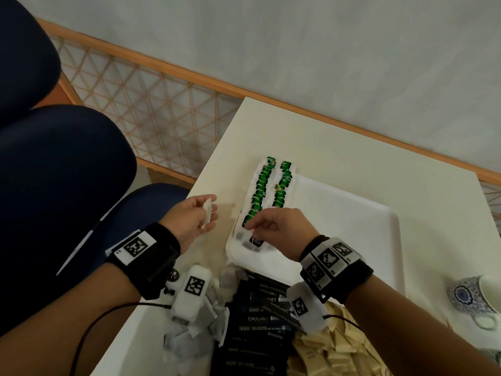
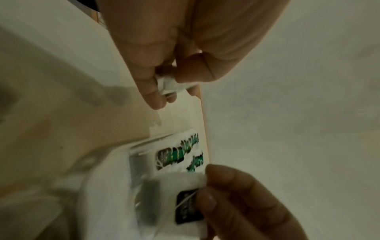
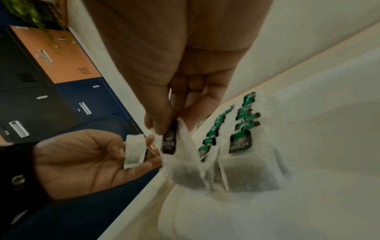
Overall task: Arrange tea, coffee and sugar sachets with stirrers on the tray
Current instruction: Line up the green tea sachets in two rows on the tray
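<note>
A white tray point(image 1: 339, 218) lies on the white table, with two rows of tea bags with green tags point(image 1: 264, 183) along its left side. My right hand point(image 1: 248, 226) is over the tray's near left corner and pinches the dark tag point(image 3: 169, 139) of a white tea bag point(image 3: 185, 170), which hangs onto the tray at the near end of the left row. My left hand point(image 1: 210, 210) is held left of the tray above the table edge. Thumb and fingers pinch a small white sachet point(image 3: 134, 151) point(image 2: 170, 84).
Near me lie piles of black coffee sachets point(image 1: 260, 321), beige paper-wrapped sticks point(image 1: 339, 348) and loose white tea bags point(image 1: 187, 346). A blue-patterned cup point(image 1: 471, 297) stands at the right. Dark blue chairs point(image 1: 67, 172) are on the left, and a wall runs behind the table.
</note>
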Demonstrator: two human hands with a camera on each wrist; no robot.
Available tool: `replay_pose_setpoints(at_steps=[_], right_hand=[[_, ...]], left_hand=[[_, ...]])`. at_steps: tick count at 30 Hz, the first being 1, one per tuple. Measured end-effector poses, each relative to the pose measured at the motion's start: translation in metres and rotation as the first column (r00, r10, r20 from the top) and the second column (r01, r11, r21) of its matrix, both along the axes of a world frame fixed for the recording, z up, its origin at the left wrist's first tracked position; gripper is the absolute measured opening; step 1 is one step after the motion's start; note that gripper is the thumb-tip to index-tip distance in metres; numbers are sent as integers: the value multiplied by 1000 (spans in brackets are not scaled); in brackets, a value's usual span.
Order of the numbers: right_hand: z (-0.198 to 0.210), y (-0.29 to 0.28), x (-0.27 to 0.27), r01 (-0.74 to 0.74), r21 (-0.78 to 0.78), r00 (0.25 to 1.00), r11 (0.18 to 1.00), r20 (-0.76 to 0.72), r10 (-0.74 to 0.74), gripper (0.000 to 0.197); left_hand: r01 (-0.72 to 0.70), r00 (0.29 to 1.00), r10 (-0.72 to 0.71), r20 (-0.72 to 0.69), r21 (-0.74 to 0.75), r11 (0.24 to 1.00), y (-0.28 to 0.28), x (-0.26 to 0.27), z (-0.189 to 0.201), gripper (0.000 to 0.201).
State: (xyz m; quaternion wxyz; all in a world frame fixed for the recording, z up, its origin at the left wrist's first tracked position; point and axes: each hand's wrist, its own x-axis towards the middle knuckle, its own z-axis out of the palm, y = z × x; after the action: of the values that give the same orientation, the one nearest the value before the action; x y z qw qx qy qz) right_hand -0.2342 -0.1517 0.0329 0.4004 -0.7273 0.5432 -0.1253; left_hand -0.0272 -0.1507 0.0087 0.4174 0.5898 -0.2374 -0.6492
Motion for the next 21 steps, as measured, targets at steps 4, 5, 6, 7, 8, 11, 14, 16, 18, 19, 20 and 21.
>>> replay_pose_setpoints(at_steps=[4, 5, 6, 7, 8, 11, 14, 16, 18, 19, 20, 21], right_hand=[[-12, -3, 13, -64, 55, 997, 996, -38, 66, 20], [-15, -5, 16, -71, 56, 996, 996, -57, 75, 20], [-17, -8, 19, -74, 54, 994, 996, -77, 78, 20], [-19, -11, 20, -70, 50, 992, 996, -97, 74, 21], [-21, -14, 22, -58, 46, 992, 997, -112, 63, 21], [-23, -23, 23, -12, 44, 994, 999, -104, 17, 21], [-22, -25, 22, -15, -40, 995, 999, -94, 12, 22], [-18, -23, 21, -3, -106, 999, 994, -46, -2, 26], [-14, -18, 21, 17, -128, 999, 992, 50, -11, 33], [-13, -15, 21, 9, -137, 995, 991, 97, 5, 38], [-11, -11, 20, -22, -167, 991, 986, 124, 43, 44], [-9, -8, 19, -70, -217, 987, 974, 124, 99, 47]], left_hand=[[-28, 994, 29, -105, 14, 1000, -5, 13, 2, 43], [-34, 991, 35, -133, 12, 999, -6, 15, 3, 40], [-35, 987, 36, -154, 8, 999, -6, 17, 4, 38], [-36, 985, 36, -172, 5, 999, -5, 18, 4, 38], [-34, 983, 34, -183, 1, 999, -5, 19, 4, 38], [-23, 979, 21, -205, -6, 1000, -2, 21, 5, 36], [3, 974, -1, -228, 9, 1000, 0, 19, 5, 31], [32, 967, -25, -252, 24, 999, 2, 14, 6, 28], [83, 962, -71, -262, 35, 996, 5, 8, 8, 27], [114, 957, -101, -272, 33, 993, 6, 3, 9, 28], [149, 949, -136, -284, 26, 989, 7, -1, 10, 29], [181, 940, -169, -295, 13, 983, 7, -5, 11, 30]])
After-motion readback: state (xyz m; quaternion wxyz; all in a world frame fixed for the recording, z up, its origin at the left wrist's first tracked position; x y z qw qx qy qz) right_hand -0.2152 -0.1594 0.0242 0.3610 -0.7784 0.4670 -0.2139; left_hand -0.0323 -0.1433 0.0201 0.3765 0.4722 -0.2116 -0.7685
